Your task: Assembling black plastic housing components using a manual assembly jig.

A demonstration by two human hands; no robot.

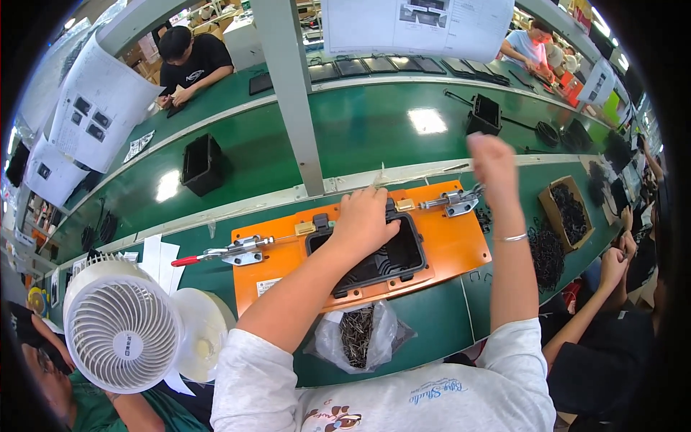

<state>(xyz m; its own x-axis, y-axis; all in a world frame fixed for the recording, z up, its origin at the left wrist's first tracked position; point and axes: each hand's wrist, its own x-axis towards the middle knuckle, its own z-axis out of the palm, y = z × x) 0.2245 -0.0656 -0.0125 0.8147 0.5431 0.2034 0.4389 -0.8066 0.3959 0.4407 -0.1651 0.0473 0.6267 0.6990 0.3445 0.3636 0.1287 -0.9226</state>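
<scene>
A black plastic box [385,266] with a raised rim lies in an orange fixture plate [461,248], its hollow inside facing up. My left hand [365,218] rests across the box's far rim, thumb stretched to the right and fingers reaching over the edge. To the right, my right hand [494,162] is closed and raised by the right toggle clamp [459,204]. That clamp's handle is hidden behind my hand or wrist, so I cannot tell whether I grip it. The left toggle clamp [245,250] shows a red handle lying outward.
A clear bag of screws [358,335] sits in front of the fixture. A white fan [126,338] stands at the left. Right of the fixture are loose black parts [547,259] and a cardboard box [567,212]. Behind a metal post [291,108], green surfaces carry black bins [201,164]; people work around.
</scene>
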